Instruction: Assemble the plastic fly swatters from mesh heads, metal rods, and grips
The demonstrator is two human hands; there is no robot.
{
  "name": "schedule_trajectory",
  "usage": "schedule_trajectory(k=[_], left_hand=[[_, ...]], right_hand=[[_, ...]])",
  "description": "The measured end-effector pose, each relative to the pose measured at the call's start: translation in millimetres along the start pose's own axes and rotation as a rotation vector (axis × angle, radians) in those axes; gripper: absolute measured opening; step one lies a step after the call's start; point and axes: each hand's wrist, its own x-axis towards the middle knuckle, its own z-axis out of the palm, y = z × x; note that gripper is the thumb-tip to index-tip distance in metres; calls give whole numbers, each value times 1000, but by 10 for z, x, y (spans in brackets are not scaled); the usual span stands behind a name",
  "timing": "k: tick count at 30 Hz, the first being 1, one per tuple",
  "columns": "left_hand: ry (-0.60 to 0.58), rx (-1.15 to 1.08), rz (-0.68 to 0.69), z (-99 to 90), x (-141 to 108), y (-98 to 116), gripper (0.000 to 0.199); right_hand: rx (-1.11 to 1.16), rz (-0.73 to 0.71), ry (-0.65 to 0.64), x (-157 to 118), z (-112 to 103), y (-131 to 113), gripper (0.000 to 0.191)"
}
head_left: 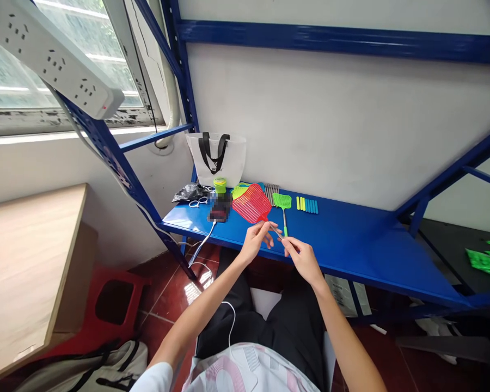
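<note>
Both my hands are up in front of the blue shelf's front edge with a red fly swatter (252, 203) between them. Near the neck of its red mesh head, my left hand (255, 239) pinches it. My right hand (302, 257) grips the lower end of its thin metal rod. Lying on the shelf just beyond is a green fly swatter (282, 202) with a metal rod and green handle. Partly hidden behind the red mesh are yellow-green swatter heads (239, 191) and several metal rods (273, 190). Short yellow and blue handles (308, 205) lie in a row to the right.
The blue shelf (351, 234) has a frame around it. A white bag (216, 155), a green-lidded tub (219, 185), scissors (198, 202) and a cabled phone (219, 209) stand or lie at its left. A power strip (53, 60) hangs upper left, above a wooden table (28, 261).
</note>
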Motion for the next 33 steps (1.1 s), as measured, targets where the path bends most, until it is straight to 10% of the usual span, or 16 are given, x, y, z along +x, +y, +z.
schedule_trajectory(k=[28, 33], left_hand=[[-119, 36, -48, 104, -124, -109, 61], [-124, 81, -51, 8, -24, -47, 60]], right_hand=[[36, 19, 108, -45, 242, -1, 58], [218, 106, -85, 4, 232, 23, 60]])
